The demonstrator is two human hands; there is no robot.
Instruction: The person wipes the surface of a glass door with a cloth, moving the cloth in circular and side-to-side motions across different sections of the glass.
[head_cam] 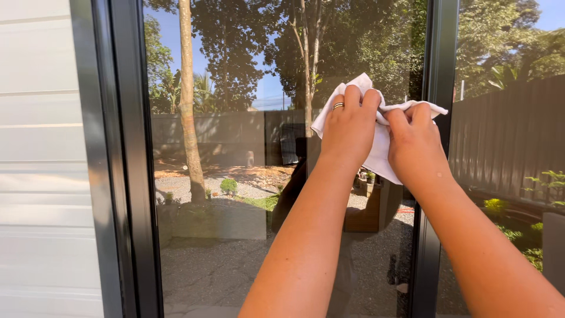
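White cloth (379, 138), one piece only, is pressed flat against the glass pane (235, 176) high up near the dark upright frame (435, 70) that divides this pane from the next. Both of the person's hands are on it: the left hand (350, 126), with a ring on one finger, lies spread over the cloth's left part, fingers pointing up and closed over the fabric's top edge; the right hand (415, 141) sits just beside it, fingers bent and gripping the bunched right corner. Neither hand is empty. I'd judge the cloth to be light, soft and limp, folding wherever it is pinched, so it needs a full palm over the middle or a bunched handful to stay put on such slick glass. The glass itself looks hard, smooth and breakable. I count two hands, one cloth, two panes, and two dark uprights, the other (123, 176) beside pale wall siding (41, 176) at left.
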